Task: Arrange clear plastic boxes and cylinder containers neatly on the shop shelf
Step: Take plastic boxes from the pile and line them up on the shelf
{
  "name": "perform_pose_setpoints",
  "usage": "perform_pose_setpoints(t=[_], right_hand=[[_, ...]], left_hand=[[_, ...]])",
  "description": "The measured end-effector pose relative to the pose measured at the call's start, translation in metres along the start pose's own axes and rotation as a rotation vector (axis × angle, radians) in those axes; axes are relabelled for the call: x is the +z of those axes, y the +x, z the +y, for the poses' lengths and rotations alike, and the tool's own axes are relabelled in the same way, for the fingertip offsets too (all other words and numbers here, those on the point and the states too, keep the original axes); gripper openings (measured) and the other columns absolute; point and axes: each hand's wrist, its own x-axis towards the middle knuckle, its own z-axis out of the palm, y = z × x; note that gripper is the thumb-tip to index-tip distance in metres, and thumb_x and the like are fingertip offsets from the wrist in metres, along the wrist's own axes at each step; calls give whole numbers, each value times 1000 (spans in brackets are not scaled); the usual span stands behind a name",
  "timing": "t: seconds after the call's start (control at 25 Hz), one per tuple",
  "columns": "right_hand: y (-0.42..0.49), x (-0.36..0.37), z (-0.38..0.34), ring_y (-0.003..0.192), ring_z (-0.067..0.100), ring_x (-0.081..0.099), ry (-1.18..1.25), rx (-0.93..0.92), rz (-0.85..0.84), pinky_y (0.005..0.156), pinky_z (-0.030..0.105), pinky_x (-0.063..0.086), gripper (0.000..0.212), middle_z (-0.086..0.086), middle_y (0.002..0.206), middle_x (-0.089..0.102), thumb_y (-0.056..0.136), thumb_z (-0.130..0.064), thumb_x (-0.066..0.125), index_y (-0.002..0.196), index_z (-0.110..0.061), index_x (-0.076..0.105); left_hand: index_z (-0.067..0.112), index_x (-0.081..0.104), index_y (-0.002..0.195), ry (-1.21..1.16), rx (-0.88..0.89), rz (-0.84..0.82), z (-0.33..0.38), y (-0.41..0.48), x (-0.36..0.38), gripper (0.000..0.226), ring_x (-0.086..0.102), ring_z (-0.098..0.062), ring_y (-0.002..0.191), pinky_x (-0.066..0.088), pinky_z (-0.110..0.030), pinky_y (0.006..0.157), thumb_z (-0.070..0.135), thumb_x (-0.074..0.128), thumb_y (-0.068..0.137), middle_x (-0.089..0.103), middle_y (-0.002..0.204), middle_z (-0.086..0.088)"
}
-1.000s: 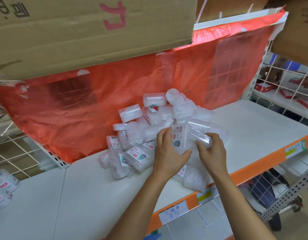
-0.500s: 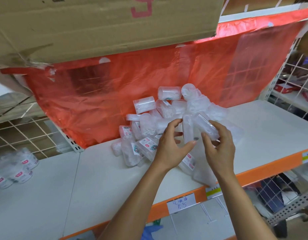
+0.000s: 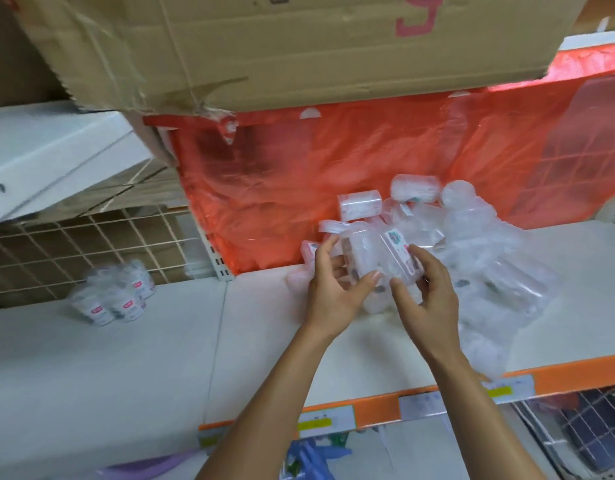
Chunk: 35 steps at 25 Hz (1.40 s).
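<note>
Orange front edge (image 3: 576, 372) nearest, price tags (image 3: 327, 419) clipped on. White shelf (image 3: 143, 358) gives a wide stretch of surface between the hands and the cylinder tubs (image 3: 114, 297) far left. Left hand (image 3: 337, 289) curls round a clear box (image 3: 359, 254). Right hand (image 3: 427, 299) pinches a labelled box (image 3: 399, 258) just beside it, above the shelf, in front of the pile (image 3: 479, 244). Red plastic sheet (image 3: 316, 174) behind, cardboard box (image 3: 299, 46) overhanging.

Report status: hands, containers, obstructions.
Left hand grips clear container; right hand grips labelled clear box. Both above the shelf, before the jumbled pile. Loose plastic wrap crowds the right.
</note>
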Motion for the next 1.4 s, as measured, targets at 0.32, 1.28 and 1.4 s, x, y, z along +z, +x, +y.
perform_pose_setpoints(t=[0.32,1.28,1.4], right_hand=[[-59,119,-41,111,13,53,77,-40,-264,94,28,43,59,-10,117,52,63,-13,62,119,-27,48],[-286,403,-168,112,11,54,304,3,-896,95,16,41,66,-12,119,53,67,17,60,114,-29,54],[-304,445,-183,112,12,54,310,-16,-957,89,3,38,64,-8,119,53,66,17,61,113,-26,57]], left_hand=[[41,40,121,180,-111,311,-11,-47,-147,78,57,-11,109,52,-35,89,55,79,55,54,121,7],[21,53,119,-371,-211,1160,-31,-270,-500,27,65,-18,94,55,-19,69,6,44,98,65,109,-7],[21,52,119,-385,-177,1205,-29,-280,-539,30,64,-20,96,56,-20,71,3,43,97,64,106,-5]])
